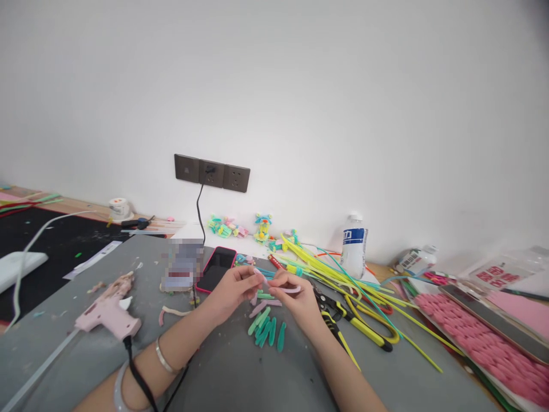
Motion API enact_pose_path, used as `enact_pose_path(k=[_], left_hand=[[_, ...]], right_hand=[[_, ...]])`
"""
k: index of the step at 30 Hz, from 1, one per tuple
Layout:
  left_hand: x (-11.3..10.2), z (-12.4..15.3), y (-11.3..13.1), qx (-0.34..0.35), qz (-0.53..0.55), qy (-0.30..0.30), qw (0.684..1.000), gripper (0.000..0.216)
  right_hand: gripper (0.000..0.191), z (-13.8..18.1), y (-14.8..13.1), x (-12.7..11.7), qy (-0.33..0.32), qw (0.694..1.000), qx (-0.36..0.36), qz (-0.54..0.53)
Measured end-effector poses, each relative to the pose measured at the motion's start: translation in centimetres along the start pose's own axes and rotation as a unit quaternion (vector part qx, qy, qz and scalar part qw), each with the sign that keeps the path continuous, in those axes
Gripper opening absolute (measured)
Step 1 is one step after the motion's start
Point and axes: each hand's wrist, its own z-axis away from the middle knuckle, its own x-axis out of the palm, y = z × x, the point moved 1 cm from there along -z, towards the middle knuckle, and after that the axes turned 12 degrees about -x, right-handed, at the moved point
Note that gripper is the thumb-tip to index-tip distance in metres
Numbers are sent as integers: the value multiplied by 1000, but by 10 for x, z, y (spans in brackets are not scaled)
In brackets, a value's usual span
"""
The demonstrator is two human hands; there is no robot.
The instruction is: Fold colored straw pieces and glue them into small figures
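Head view: near the middle of the frame, my left fingers [247, 279] and my right fingers [285, 278] are closed on one lilac strip [293, 290], pinching it above the grey desk [240, 377]. Short green strips [264, 331] lie just below it. The pink glue gun [107, 315] sits at lower left, the pliers [366, 330] at lower right.

A craft workspace: 1 pink glue gun [109, 315], yellow-handled pliers [369, 332], pipe cleaners [309, 256] and small colourful figures [263, 228] share a cluttered worktop [249, 380].
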Motion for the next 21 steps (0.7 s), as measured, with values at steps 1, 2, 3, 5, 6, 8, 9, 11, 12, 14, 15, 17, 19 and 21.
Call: enact_pose_path(k=[1,2,3,5,6,8,9,11,12,14,15,17,19,21], left_hand=[[0,0,0,2,10,3,1000,37],[0,0,0,1,15,4,1000,36],[1,0,-1,-2,17,3,1000,35],[1,0,-2,-14,14,-2,1000,35],[0,-1,-3,-20,9,-3,1000,35],[-1,-1,-4,-26,-7,3,1000,36],[-1,-2,-4,-25,-19,12,999,36],[-3,-2,-3,-16,-49,31,998,37],[-3,-2,-3,-13,-64,41,997,38],[-3,-2,-1,-8,-82,55,995,38],[-2,-1,0,-7,-81,57,995,38],[1,0,1,2,-62,55,997,36],[4,1,0,15,-31,44,998,33],[6,1,-2,22,-4,28,999,32]], right_hand=[[14,1,-1,2,1,1000,-2,-1],[15,1,-2,3,4,1000,-2,-1],[16,2,-2,5,9,1000,1,-1],[19,2,-2,6,15,1000,10,-2],[20,2,-2,7,15,1000,16,-2],[22,3,-1,7,14,1000,25,-3],[23,3,-1,8,15,999,31,-3],[24,3,0,7,17,999,45,-4],[25,3,0,7,16,999,51,-3],[26,3,0,7,14,998,60,1],[27,3,0,7,15,998,64,1],[29,4,1,7,22,997,73,-13],[31,5,3,9,37,994,84,-51],[33,5,4,11,50,990,90,-96]])
